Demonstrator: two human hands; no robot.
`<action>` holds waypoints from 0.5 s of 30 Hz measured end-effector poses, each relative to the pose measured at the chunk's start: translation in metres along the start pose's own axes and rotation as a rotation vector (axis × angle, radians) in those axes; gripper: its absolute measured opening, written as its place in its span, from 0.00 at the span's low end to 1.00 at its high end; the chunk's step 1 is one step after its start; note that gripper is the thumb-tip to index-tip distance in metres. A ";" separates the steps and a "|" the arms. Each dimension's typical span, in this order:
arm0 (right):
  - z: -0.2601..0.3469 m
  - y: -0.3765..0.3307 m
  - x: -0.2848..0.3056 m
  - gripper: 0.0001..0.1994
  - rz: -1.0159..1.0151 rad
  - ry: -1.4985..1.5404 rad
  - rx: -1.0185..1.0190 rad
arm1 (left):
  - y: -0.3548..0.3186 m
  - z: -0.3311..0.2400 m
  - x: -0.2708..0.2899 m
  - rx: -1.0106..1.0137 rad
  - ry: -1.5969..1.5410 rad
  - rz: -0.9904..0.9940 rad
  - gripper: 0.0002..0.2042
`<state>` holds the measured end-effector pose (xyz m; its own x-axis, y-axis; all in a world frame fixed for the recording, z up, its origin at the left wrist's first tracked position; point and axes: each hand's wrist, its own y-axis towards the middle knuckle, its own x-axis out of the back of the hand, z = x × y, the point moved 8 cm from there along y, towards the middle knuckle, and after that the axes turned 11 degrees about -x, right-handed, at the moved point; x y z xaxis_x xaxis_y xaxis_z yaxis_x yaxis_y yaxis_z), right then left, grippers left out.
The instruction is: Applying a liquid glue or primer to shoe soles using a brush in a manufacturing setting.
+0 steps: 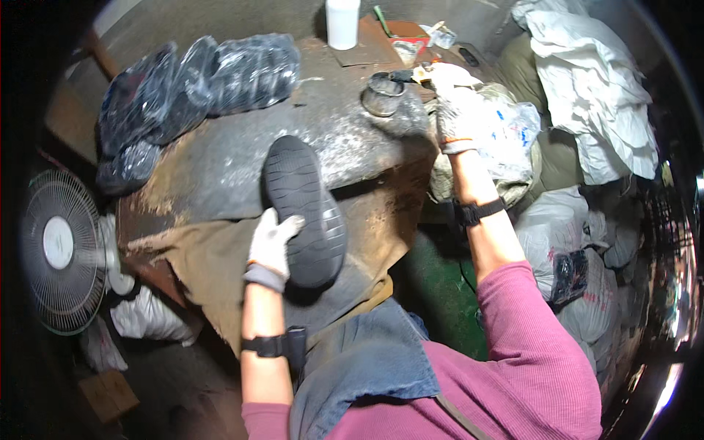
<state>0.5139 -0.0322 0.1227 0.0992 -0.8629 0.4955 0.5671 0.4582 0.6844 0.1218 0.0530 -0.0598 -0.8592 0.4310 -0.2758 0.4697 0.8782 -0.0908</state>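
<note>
We hold a black shoe (304,209) sole-up in the middle of the scene, its ribbed tread facing us and its toe pointing to the far side; it lies over the near edge of a worn, stained workbench (220,169), partly above the brown cloth (205,257) draped over our lap. Our left hand (273,242), in a white glove, grasps the shoe along its left edge near the heel, fingers curled onto the sole. Our right hand (456,117), also gloved, reaches to the far right of the bench and is closed around a brush handle, whose dark tip (402,75) sits at the rim of a small round glue tin (383,95). A black band is strapped around each forearm. At the far left of the bench lie dark shoes wrapped in clear plastic bags (191,88). A white bottle (342,22) stands at the far edge, just left of a brown board (370,45). To the right, crumpled white cloths (594,88) and filled sacks (587,293) pile up beside the bench. An electric fan (62,249) stands at the near left, low beside the bench.
</note>
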 end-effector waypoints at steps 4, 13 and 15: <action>-0.017 0.029 -0.040 0.10 0.141 -0.099 0.102 | 0.019 -0.044 0.043 0.123 0.097 0.061 0.34; -0.048 0.026 -0.160 0.13 0.487 -0.481 0.124 | -0.003 -0.066 0.063 -0.207 1.649 -0.132 0.35; -0.083 0.028 -0.179 0.12 0.405 -0.870 0.259 | -0.010 -0.055 0.044 -0.101 1.664 -0.049 0.48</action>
<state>0.5801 0.1174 0.0086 -0.4472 -0.2218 0.8665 0.4162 0.8059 0.4211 0.0679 0.0752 -0.0183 -0.1662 0.0818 0.9827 0.4800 0.8772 0.0082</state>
